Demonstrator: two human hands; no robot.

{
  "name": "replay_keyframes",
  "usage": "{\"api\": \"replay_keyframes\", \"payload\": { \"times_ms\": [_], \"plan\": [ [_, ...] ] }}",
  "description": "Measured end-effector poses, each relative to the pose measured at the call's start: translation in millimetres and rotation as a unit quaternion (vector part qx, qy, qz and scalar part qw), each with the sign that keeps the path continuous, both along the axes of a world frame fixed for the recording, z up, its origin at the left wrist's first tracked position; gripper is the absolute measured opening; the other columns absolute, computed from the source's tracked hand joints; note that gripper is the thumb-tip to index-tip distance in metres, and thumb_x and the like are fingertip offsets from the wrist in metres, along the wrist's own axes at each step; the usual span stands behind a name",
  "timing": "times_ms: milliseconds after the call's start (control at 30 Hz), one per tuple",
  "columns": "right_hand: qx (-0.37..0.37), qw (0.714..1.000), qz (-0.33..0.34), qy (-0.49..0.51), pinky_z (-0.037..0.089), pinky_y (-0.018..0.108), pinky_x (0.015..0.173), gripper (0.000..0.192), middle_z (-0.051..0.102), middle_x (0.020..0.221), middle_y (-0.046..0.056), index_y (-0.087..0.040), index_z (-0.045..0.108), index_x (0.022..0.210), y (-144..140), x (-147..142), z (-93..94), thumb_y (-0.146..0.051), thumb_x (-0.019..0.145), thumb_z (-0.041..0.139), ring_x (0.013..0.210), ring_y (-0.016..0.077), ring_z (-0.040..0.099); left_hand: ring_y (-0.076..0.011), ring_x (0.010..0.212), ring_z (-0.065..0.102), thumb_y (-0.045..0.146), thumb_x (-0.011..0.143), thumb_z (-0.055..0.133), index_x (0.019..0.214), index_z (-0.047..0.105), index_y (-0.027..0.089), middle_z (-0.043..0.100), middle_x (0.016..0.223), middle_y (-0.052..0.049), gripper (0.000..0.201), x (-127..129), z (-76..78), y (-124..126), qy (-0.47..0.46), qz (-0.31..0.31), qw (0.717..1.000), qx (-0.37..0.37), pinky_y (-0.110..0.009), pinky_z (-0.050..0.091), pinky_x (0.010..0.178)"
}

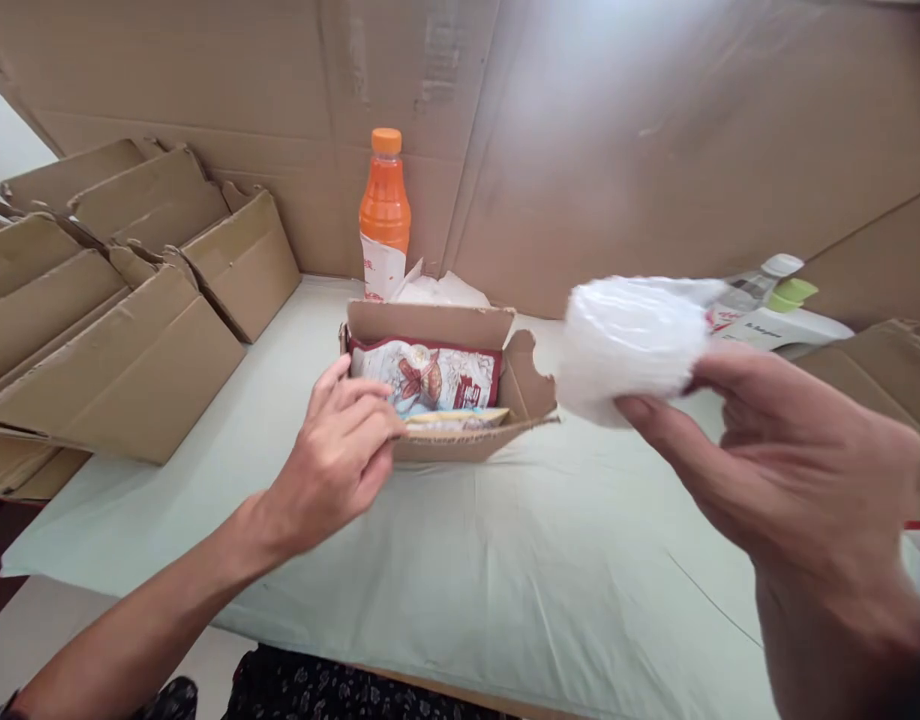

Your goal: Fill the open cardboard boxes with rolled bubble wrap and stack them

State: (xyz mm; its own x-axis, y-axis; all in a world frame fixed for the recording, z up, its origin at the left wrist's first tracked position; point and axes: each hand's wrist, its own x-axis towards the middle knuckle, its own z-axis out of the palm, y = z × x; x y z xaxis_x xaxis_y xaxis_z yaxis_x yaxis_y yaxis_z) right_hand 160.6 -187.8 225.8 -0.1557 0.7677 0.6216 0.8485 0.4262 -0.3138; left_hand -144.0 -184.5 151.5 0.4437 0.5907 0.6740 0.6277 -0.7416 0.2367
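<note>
Holding a white, crinkled plastic bundle in the air, the right hand fills the right side of the view, its fingers pinched together on the bundle's lower edge. The bundle hangs above the table, just to the right of a small open cardboard box and a little higher than it.

The left hand rests on the box's near left corner, fingers curled loosely together and touching the front wall and rim. Inside the box stands a snack packet printed in white and dark red, with a flatter yellowish packet lying in front of it.

A pale green cloth covers the table. Behind the box stands an upright bottle of orange drink with an orange cap, and next to it lies some crumpled white plastic. At the far right, behind the bundle, are a clear bottle with a white cap and a white container with a green cap, both partly hidden. A stack of flattened cardboard boxes lies along the left edge, and tall cardboard sheets form the backdrop.
</note>
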Motion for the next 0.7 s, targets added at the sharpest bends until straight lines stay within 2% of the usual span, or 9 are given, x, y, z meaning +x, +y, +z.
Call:
{"api": "replay_keyframes", "payload": {
  "times_ms": [100, 167, 300, 367, 433, 533, 567, 633, 700],
  "plan": [
    [-0.042, 0.982, 0.126, -0.132, 0.047, 0.030, 0.074, 0.010, 0.073, 0.087, -0.001, -0.023, 0.071, 0.097, 27, -32, 21.2, -0.029, 0.095, 0.063, 0.074, 0.0144, 0.064, -0.0219, 0.112, 0.065, -0.002, 0.086, 0.058, 0.097, 0.064, 0.018, 0.074, 0.091, -0.002, 0.024, -11, 2.3, -40, -0.004, 0.004, 0.999, -0.034, -0.058, 0.031, 0.124],
    [-0.120, 0.941, 0.190, -0.254, 0.044, 0.031, 0.073, 0.009, 0.073, 0.080, 0.000, -0.021, 0.071, 0.090, 40, -60, 20.6, -0.024, 0.092, 0.063, 0.071, 0.0155, 0.064, -0.0215, 0.111, 0.065, -0.003, 0.086, 0.058, 0.098, 0.064, 0.019, 0.073, 0.091, -0.002, 0.025, -14, 0.7, -56, -0.008, 0.014, 0.999, -0.043, -0.058, 0.030, 0.124],
    [-0.247, 0.821, 0.215, -0.467, 0.036, 0.030, 0.062, 0.015, 0.071, 0.070, 0.004, -0.018, 0.072, 0.091, 50, -116, -1.1, -0.009, 0.087, 0.061, 0.066, 0.0193, 0.065, -0.0218, 0.110, 0.065, -0.001, 0.085, 0.059, 0.097, 0.064, 0.019, 0.073, 0.093, -0.002, 0.024, -15, -4.9, -63, -0.013, 0.024, 0.999, -0.042, -0.058, 0.030, 0.124],
    [-0.268, 0.790, 0.216, -0.507, 0.033, 0.030, 0.058, 0.023, 0.071, 0.070, 0.006, -0.016, 0.073, 0.094, 52, -135, -13.7, -0.001, 0.084, 0.057, 0.066, 0.0196, 0.066, -0.0216, 0.109, 0.066, -0.002, 0.084, 0.059, 0.097, 0.063, 0.019, 0.073, 0.093, -0.002, 0.025, -14, -6.5, -61, -0.014, 0.021, 0.999, -0.036, -0.058, 0.031, 0.124],
    [-0.277, 0.783, 0.218, -0.513, 0.033, 0.029, 0.057, 0.026, 0.072, 0.072, 0.007, -0.015, 0.073, 0.094, 56, -144, -21.4, 0.001, 0.085, 0.055, 0.068, 0.0195, 0.067, -0.0217, 0.110, 0.065, -0.004, 0.083, 0.059, 0.099, 0.063, 0.019, 0.072, 0.093, -0.001, 0.028, -13, -7.2, -60, -0.016, 0.021, 0.999, -0.026, -0.058, 0.032, 0.124],
    [-0.260, 0.816, 0.223, -0.466, 0.040, 0.030, 0.063, 0.017, 0.076, 0.083, 0.007, -0.016, 0.073, 0.100, 59, -132, -16.9, -0.010, 0.090, 0.060, 0.077, 0.0216, 0.071, -0.0263, 0.124, 0.060, -0.001, 0.083, 0.065, 0.112, 0.064, 0.018, 0.069, 0.107, -0.006, 0.035, -15, -9.6, -60, -0.051, 0.054, 0.997, 0.010, -0.059, 0.036, 0.122],
    [-0.240, 0.841, 0.219, -0.432, 0.044, 0.031, 0.068, 0.015, 0.077, 0.088, 0.007, -0.017, 0.073, 0.102, 57, -120, -11.9, -0.017, 0.091, 0.064, 0.081, 0.0228, 0.072, -0.0282, 0.129, 0.057, 0.001, 0.083, 0.068, 0.121, 0.062, 0.019, 0.066, 0.117, -0.009, 0.042, -18, -12.1, -60, -0.080, 0.074, 0.994, 0.023, -0.059, 0.038, 0.121],
    [-0.158, 0.917, 0.180, -0.319, 0.050, 0.035, 0.080, 0.019, 0.078, 0.098, 0.007, -0.019, 0.074, 0.107, 44, -86, -2.8, -0.029, 0.092, 0.067, 0.091, 0.0243, 0.072, -0.0295, 0.136, 0.053, 0.007, 0.083, 0.071, 0.136, 0.056, 0.021, 0.059, 0.135, -0.012, 0.058, -25, -22.1, -61, -0.153, 0.118, 0.981, 0.025, -0.056, 0.041, 0.120],
    [-0.058, 0.984, 0.069, -0.154, 0.053, 0.038, 0.088, 0.023, 0.078, 0.104, 0.006, -0.022, 0.074, 0.109, 22, -44, -3.8, -0.038, 0.095, 0.064, 0.094, 0.0238, 0.072, -0.0281, 0.138, 0.052, 0.011, 0.086, 0.070, 0.145, 0.050, 0.026, 0.054, 0.144, -0.012, 0.065, -33, -40.1, -65, -0.216, 0.148, 0.965, -0.031, -0.053, 0.042, 0.120]
  ]
}}
